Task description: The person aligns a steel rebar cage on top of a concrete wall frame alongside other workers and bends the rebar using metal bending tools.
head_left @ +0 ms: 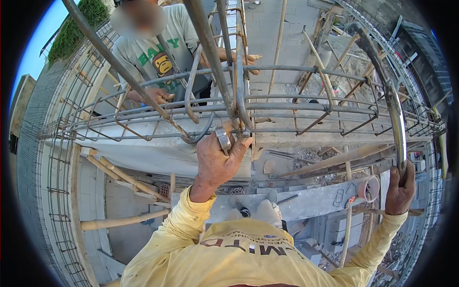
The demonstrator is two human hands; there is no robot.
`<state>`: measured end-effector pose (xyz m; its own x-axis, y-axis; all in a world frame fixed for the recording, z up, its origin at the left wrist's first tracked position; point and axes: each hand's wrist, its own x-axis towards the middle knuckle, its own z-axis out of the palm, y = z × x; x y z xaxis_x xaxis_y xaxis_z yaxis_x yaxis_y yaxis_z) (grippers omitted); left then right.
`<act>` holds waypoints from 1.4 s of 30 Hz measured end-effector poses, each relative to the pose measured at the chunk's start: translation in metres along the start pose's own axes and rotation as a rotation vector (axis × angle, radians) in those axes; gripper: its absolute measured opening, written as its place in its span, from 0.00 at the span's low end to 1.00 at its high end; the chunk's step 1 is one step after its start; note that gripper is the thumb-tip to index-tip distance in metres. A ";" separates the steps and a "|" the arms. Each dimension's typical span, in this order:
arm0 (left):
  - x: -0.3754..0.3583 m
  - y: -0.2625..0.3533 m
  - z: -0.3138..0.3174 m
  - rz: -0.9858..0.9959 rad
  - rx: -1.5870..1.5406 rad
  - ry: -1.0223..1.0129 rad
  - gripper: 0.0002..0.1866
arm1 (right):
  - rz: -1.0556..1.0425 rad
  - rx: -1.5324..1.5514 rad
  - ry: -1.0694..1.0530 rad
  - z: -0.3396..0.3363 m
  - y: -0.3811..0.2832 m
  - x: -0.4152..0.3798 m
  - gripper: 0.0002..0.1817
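Observation:
My left hand (pixel 217 155) is closed at the joint of the steel bars, its thumb against the foot of an upright bar (pixel 210 45). A flat grey metal piece (pixel 223 139) shows at its fingers; what the fingers grip is partly hidden. Out to the right, my right hand (pixel 400 189) is wrapped round the lower end of a long hammer (pixel 398 122), which stands upright with its curved dark head at the top. Horizontal reinforcing bars (pixel 296 104) with bent stirrups (pixel 327 91) run across above the concrete beam (pixel 306 139).
Across the bars, a person in a grey sweatshirt (pixel 143 60) has both hands near the rebar. Below are a plank platform (pixel 315 196), a bucket (pixel 368 188), wooden poles (pixel 125 219) and rubble. More rebar cages (pixel 60 217) line both sides.

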<state>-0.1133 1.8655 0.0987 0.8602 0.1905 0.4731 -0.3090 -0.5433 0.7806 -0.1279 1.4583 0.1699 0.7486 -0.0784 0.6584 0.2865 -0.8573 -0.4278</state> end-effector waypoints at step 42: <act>-0.023 0.000 0.029 -0.105 0.284 0.185 0.14 | 0.261 0.682 -1.027 0.144 0.029 -0.126 0.27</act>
<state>-0.1209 1.8377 0.0759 0.7852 0.3883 0.4824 -0.0752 -0.7135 0.6966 -0.1279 1.5164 -0.0152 0.8604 0.4879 -0.1469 0.0807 -0.4151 -0.9062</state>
